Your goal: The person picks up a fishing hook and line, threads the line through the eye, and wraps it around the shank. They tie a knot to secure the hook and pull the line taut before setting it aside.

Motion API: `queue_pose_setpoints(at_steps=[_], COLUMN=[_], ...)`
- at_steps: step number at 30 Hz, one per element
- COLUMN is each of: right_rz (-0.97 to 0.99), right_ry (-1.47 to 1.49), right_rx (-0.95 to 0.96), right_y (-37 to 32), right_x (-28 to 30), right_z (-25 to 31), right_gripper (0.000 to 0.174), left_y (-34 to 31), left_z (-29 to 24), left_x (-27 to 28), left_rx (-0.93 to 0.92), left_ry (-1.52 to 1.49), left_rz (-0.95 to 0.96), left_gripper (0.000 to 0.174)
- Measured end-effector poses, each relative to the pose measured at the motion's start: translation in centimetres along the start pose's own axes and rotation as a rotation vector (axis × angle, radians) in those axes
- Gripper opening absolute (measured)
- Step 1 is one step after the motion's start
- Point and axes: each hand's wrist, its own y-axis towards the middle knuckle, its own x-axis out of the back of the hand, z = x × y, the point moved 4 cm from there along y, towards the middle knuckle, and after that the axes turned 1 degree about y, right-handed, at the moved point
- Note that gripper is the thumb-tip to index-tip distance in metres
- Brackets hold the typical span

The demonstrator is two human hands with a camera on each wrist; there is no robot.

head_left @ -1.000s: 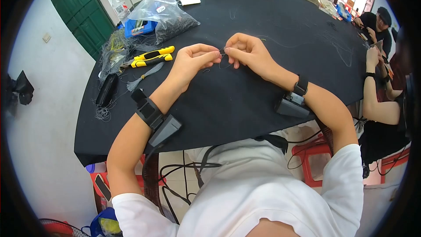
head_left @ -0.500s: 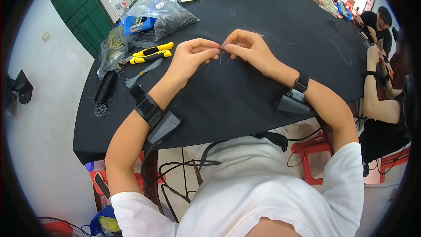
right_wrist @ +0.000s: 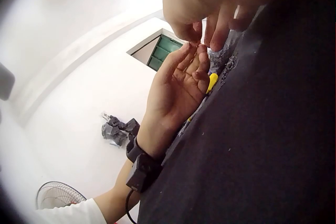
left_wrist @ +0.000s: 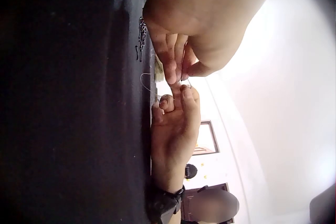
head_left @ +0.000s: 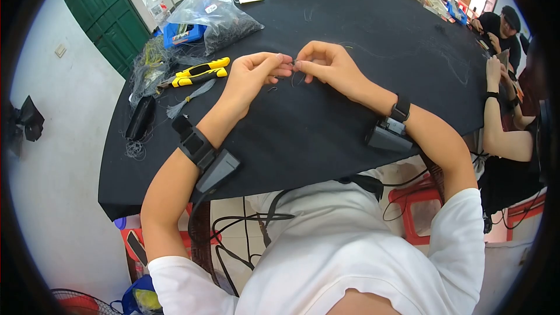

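Both hands meet above the black-covered table, fingertips close together. My left hand (head_left: pixel 252 77) pinches a tiny piece between thumb and fingers, its details mostly hidden by the fingertips. Opposite it, my right hand (head_left: pixel 333 67) pinches thin line with thumb and forefinger, the other fingers loosely bent. A loop of thin clear line (left_wrist: pixel 141 81) hangs out from the fingertips in the left wrist view. On the cloth below the left fingers lies a small hook-shaped piece (head_left: pixel 272 88).
Left of my hands lie yellow-and-black pliers (head_left: pixel 201 73), a tied bundle of grey line (head_left: pixel 192 98), a black case (head_left: pixel 141 119) and tangled line (head_left: pixel 149 70). Behind them stands a clear bag (head_left: pixel 224 23) of small dark pieces beside a blue box (head_left: pixel 182 36). Another person (head_left: pixel 503 29) works at right.
Both hands have shifted slightly away from the body and stay together. The left thumb has moved up along its fingers, and those fingers have spread a little.
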Motion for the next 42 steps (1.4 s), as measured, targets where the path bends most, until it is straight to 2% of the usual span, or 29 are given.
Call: queue_pose_setpoints(at_steps=[7,15,22,30,42], right_rz=[0.057,0.047,0.063,-0.007,0.01], right_ry=[0.108,0.108,0.076,-0.011,-0.146], right_rx=[-0.011,0.037,0.03,0.058,0.087], right_y=[0.2,0.2,0.2,0.0,0.0], right_x=[-0.3,-0.3,-0.2,0.0,0.0], right_z=[-0.3,-0.3,-0.3,0.0,-0.4], right_gripper=[0.016,0.015,0.015,0.013,0.011], left_y=[0.0,-0.1,0.3,0.3,0.1], left_z=[-0.2,0.1,0.8,1.1,0.7], left_x=[-0.2,-0.3,-0.2,0.2,-0.6], left_rx=[-0.077,-0.059,0.029,0.107,0.05], left_ry=[0.097,0.05,0.061,0.083,0.012], left_rz=[0.051,0.037,0.101,0.039,0.1], left_gripper=[0.022,0.021,0.023,0.021,0.026])
